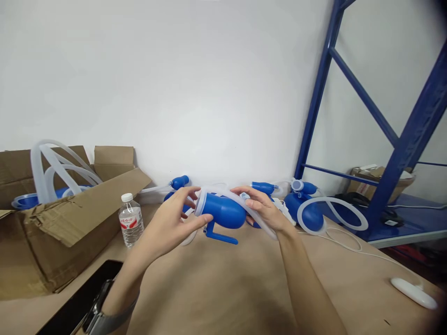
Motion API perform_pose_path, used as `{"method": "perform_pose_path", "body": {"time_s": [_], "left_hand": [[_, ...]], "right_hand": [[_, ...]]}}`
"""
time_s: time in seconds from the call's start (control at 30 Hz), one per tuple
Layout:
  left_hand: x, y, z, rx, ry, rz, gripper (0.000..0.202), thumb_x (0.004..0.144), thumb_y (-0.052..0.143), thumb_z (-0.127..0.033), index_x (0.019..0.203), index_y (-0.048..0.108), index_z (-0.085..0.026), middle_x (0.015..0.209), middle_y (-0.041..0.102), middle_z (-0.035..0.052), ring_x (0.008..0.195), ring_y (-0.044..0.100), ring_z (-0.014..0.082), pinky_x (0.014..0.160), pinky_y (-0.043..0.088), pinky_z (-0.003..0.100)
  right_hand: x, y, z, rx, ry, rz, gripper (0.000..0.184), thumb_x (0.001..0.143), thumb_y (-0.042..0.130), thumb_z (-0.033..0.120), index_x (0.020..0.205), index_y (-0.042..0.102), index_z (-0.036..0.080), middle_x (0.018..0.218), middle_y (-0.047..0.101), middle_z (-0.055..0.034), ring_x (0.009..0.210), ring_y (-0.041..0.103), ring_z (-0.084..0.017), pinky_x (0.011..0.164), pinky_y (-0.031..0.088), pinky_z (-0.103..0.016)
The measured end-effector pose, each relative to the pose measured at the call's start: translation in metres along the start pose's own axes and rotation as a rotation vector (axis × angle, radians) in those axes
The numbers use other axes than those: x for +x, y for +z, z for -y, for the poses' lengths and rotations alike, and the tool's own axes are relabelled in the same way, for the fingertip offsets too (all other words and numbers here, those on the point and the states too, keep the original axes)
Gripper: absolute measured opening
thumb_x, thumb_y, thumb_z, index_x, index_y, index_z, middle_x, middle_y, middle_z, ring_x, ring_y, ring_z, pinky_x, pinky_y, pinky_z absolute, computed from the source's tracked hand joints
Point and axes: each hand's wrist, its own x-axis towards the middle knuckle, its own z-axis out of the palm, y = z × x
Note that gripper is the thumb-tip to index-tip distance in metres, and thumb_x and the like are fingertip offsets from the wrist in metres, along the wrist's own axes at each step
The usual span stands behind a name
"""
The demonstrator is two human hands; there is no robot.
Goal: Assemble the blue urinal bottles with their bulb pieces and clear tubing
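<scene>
Both hands hold a blue plastic container [225,210] with a blue handle and a translucent collar, lifted above the brown table [244,288]. My left hand [174,218] grips its collar end with thumb below and fingers above. My right hand [265,209] wraps the rounded far end and also pinches a translucent hose [256,215] running across the container. A watch sits on my left wrist.
An open cardboard box [63,218] with hoses and blue parts stands at left, a water bottle [131,226] beside it. More blue containers with tubing [307,209] lie by the wall. A blue metal rack [401,153] stands right. A white object [414,292] and a dark phone [80,302] lie near.
</scene>
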Motion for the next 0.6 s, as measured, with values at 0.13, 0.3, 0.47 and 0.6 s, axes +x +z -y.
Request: {"method": "perform_pose_path", "body": {"time_s": [0.13, 0.3, 0.47, 0.6], "left_hand": [[0.006, 0.011, 0.004, -0.07, 0.044, -0.073, 0.055, 0.092, 0.065, -0.056, 0.137, 0.06, -0.025, 0.134, 0.064, 0.0116, 0.112, 0.065, 0.0286, 0.07, 0.06, 0.032], [0.008, 0.008, 0.009, -0.099, 0.023, -0.173, 0.041, 0.089, 0.067, -0.055, 0.116, 0.07, -0.023, 0.118, 0.069, 0.0088, 0.097, 0.066, 0.025, 0.07, 0.058, 0.033], [0.008, 0.005, 0.008, -0.089, 0.007, -0.172, 0.037, 0.081, 0.076, -0.051, 0.104, 0.068, -0.022, 0.104, 0.069, 0.0057, 0.088, 0.065, 0.0231, 0.07, 0.055, 0.035], [0.003, 0.014, -0.002, -0.041, 0.139, -0.136, 0.038, 0.078, 0.079, -0.044, 0.102, 0.06, -0.022, 0.101, 0.065, 0.0042, 0.09, 0.063, 0.0222, 0.075, 0.052, 0.035]], "right_hand": [[0.004, 0.01, 0.001, -0.041, -0.001, 0.044, 0.043, 0.097, 0.06, 0.046, 0.134, 0.064, 0.026, 0.118, 0.06, -0.006, 0.058, 0.055, -0.008, 0.052, 0.047, -0.024], [0.005, 0.01, 0.008, -0.435, -0.153, -0.038, 0.042, 0.103, 0.052, 0.045, 0.14, 0.06, 0.028, 0.129, 0.059, -0.0087, 0.105, 0.065, -0.022, 0.091, 0.057, -0.038], [-0.008, 0.018, 0.031, -0.823, -0.434, -0.171, 0.041, 0.102, 0.058, 0.039, 0.142, 0.057, 0.032, 0.143, 0.054, -0.0091, 0.136, 0.052, -0.028, 0.113, 0.045, -0.048], [-0.013, 0.045, 0.04, -1.092, -0.507, 0.022, 0.081, 0.08, 0.08, 0.062, 0.149, 0.051, 0.03, 0.138, 0.062, -0.011, 0.134, 0.053, -0.034, 0.117, 0.038, -0.056]]}}
